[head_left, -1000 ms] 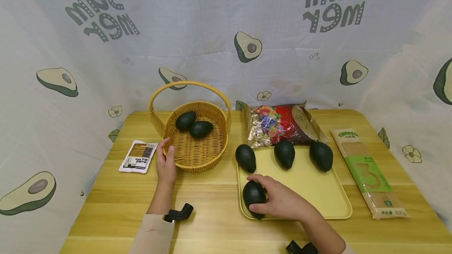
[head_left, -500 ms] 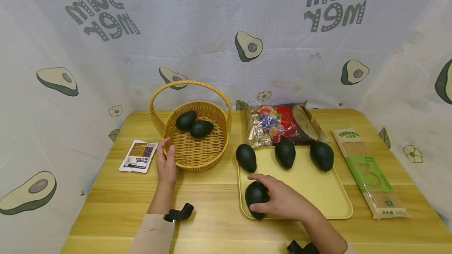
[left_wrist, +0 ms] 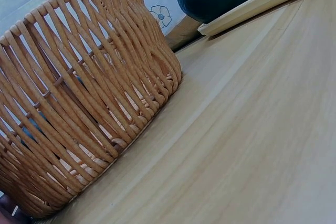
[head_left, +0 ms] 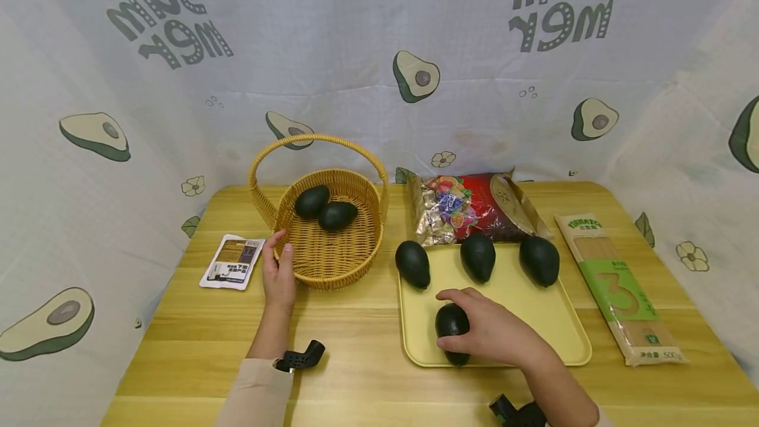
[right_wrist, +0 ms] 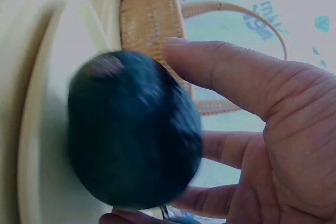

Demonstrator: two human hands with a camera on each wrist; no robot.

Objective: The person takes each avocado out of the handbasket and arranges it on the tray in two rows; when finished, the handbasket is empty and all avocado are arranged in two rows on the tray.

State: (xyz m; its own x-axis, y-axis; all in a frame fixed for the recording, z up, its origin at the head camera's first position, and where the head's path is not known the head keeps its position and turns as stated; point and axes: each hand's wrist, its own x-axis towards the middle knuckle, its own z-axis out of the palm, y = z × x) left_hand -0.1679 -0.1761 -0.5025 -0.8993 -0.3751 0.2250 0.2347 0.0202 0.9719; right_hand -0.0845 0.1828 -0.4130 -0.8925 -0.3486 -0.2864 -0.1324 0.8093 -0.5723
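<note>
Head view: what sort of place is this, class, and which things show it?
Probably a staged tabletop set: printed cloth screens a wooden table, and black wrist-worn devices are in view.

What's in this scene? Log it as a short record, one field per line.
Left grip: rests against the round, yellow-brown wicker basket
Basket contents: two dark green, oval avocados
Right grip: curled around another dark green avocado, at the near side of the pale yellow, rectangular tray
Tray's far side: three more avocados
Behind tray: shiny red-and-gold plastic bag
Right of tray: long packet with green label
Left of basket: flat white pouch
</note>
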